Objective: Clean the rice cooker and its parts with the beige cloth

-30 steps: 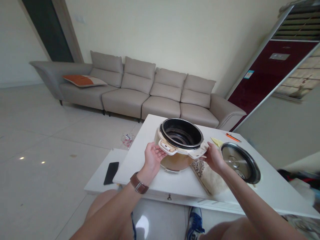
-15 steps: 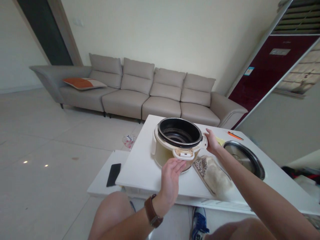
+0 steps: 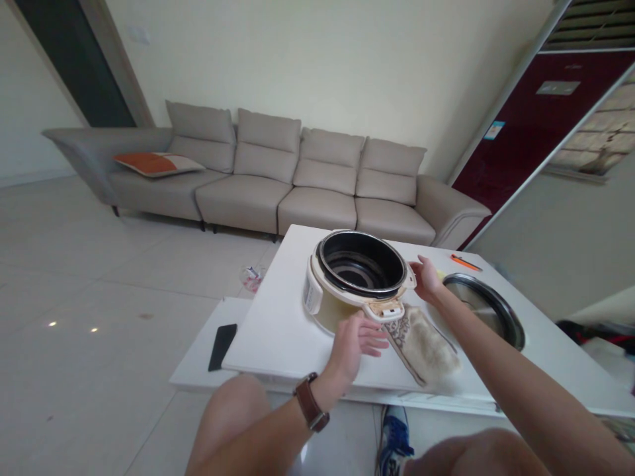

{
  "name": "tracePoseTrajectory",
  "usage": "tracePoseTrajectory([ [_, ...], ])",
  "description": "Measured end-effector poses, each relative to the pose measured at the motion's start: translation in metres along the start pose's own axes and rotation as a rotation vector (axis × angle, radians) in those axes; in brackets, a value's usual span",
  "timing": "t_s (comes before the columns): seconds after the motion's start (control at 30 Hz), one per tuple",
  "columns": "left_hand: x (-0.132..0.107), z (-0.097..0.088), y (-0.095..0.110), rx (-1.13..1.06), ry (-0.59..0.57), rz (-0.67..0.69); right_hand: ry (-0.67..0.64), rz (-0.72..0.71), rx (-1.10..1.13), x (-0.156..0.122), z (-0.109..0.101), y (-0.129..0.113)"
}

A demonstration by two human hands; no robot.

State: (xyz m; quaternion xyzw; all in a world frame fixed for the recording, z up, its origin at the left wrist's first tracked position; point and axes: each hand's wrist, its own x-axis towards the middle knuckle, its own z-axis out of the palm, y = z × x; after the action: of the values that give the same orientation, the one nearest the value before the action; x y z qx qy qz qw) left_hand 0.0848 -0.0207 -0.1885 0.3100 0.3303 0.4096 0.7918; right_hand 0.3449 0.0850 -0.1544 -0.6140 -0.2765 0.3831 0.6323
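Observation:
An electric cooker body point(image 3: 330, 311) with a black inner pot point(image 3: 364, 264) stands lidless on the white table point(image 3: 268, 330). Its pale front latch handle point(image 3: 387, 309) faces me, slightly to the right. My left hand point(image 3: 354, 344) is just below that handle, against or close to the cooker's side, fingers stretched out and apart. At the cooker's right edge my right hand point(image 3: 427, 281) touches the side handle, its fingers extended and their tips partly hidden. Beneath the front handle and to its right lies a beige, patterned cloth point(image 3: 426, 354).
Right of the cloth lies a round metal-rimmed lid point(image 3: 489, 311), with an orange cutter point(image 3: 466, 262) behind it. A black flat phone-like object point(image 3: 222, 347) rests on a lower white surface at left. A grey sofa point(image 3: 317, 205) stands beyond the table.
The cooker has turned counterclockwise as seen from above: its front handle has moved right and a labelled panel shows at its left. My left hand has moved right, its fingers spreading.

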Motion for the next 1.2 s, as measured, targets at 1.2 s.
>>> tracePoseTrajectory([
  [1.2, 0.245, -0.035, 0.219, 0.361, 0.434, -0.095, -0.455, 0.107, 0.555, -0.154, 0.008, 0.084],
])
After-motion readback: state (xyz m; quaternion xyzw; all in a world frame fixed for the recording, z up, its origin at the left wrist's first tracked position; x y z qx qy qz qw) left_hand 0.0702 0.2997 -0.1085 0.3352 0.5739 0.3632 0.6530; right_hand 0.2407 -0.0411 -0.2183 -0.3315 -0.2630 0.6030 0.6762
